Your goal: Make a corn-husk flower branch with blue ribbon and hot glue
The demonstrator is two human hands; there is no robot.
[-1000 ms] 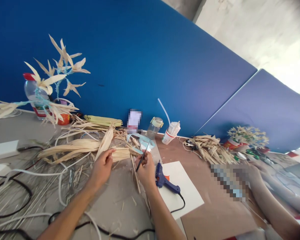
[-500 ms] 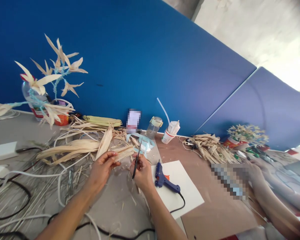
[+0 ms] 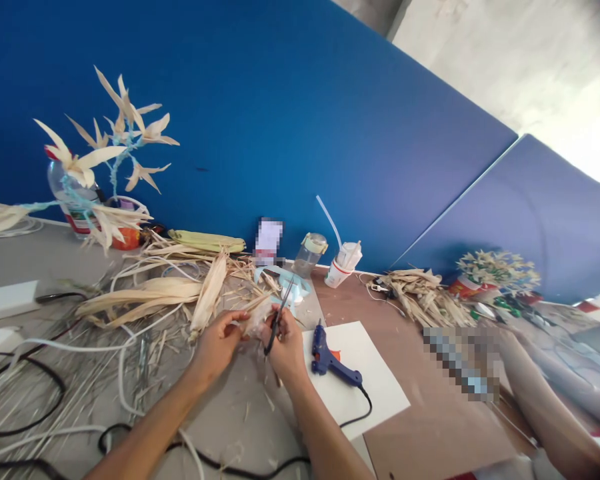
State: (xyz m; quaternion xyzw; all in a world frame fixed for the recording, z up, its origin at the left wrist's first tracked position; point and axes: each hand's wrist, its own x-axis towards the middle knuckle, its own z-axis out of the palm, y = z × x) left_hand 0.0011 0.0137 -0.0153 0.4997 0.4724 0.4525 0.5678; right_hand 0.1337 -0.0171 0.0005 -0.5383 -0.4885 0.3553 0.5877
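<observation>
My right hand (image 3: 286,343) is closed around dark scissors (image 3: 280,313), whose blades point up and away from me. Between my hands is a pale, blurred piece of corn husk (image 3: 257,321). The fingers of my left hand (image 3: 221,341) pinch its near left side, and my right fingertips touch its other side. Just beyond my left hand lie dry corn husks (image 3: 150,299) and an upright folded husk (image 3: 210,290). A blue hot glue gun (image 3: 333,360) rests on a white sheet (image 3: 380,400) to the right of my right hand.
Husk flowers on blue stems (image 3: 125,133) stand at the back left. White cables (image 3: 123,373) and black cables cross the near left. A clear jar (image 3: 310,253) and a paper cup (image 3: 337,272) stand by the blue partition (image 3: 260,120). Another person's arm (image 3: 540,400) reaches in from the right.
My hands have come closer together. The husk piece, flat and sticking out to the right before, is now blurred and bunched between them. The scissors' tips have shifted slightly right.
</observation>
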